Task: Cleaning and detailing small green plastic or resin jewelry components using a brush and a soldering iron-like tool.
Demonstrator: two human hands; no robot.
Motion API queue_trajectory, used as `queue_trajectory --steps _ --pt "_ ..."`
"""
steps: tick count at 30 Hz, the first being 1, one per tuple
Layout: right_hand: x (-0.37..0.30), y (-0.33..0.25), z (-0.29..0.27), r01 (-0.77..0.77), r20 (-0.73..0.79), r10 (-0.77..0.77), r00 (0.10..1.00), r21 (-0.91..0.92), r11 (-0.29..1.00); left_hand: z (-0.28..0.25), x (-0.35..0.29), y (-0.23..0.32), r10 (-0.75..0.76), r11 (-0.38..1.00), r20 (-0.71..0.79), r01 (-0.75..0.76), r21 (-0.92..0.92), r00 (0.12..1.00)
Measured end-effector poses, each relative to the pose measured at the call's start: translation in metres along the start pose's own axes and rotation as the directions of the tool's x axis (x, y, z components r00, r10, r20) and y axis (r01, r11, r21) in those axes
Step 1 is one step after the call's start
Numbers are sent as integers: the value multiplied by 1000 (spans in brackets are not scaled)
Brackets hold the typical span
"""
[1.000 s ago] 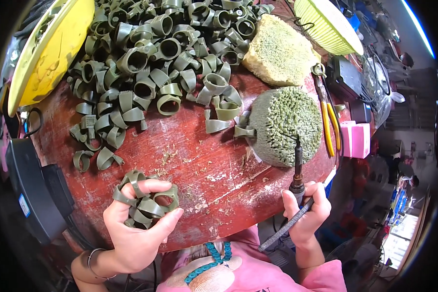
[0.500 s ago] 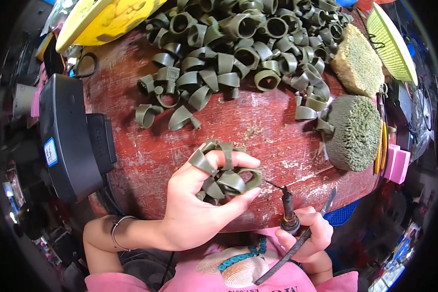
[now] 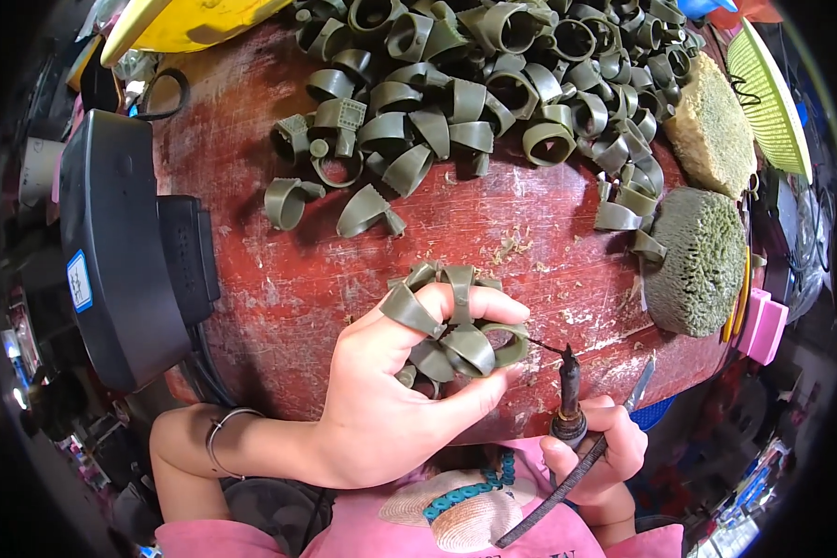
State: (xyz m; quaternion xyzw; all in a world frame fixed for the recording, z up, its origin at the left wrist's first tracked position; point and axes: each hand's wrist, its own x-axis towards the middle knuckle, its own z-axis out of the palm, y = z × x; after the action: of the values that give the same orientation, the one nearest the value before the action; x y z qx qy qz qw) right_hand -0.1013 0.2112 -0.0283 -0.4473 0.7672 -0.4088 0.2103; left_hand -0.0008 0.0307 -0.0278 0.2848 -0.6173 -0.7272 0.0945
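My left hand [image 3: 372,400] is curled around a cluster of dull-green, wax-like rings [image 3: 468,350]. A few sit over its fingers, and the outermost ring [image 3: 509,346] is pinched between thumb and fingertips, its opening facing right. In my right hand [image 3: 614,446] are two tools. One is a dark wax pen [image 3: 569,377] like a small soldering iron, its thin wire tip at the edge of that outermost ring. The other is a knife [image 3: 560,498] with a dark wrapped handle, lying slantwise through the fingers with its blade pointing away.
Many more green rings [image 3: 418,121] are heaped across the far side of the red worn table [image 3: 279,298]. At right stand two rough blocks, one greenish [image 3: 702,265], one tan [image 3: 713,130], and a light-green basket [image 3: 772,102]. A black device [image 3: 121,251] stands left; wax crumbs dot the tabletop.
The wax pen's wire tip has closed the small gap to the outermost ring. Both hands appear slightly further right, and the whole view has shifted a little.
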Motion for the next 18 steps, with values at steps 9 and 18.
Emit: queue_trajectory --steps 9,18 --pt "2 -2 -2 -23 30 22 999 17 1000 -1 2 -1 60 996 16 -61 62 998" --pt "0 -2 -3 -31 32 30 999 19 999 2 0 0 -9 999 -4 9 -32 1000"
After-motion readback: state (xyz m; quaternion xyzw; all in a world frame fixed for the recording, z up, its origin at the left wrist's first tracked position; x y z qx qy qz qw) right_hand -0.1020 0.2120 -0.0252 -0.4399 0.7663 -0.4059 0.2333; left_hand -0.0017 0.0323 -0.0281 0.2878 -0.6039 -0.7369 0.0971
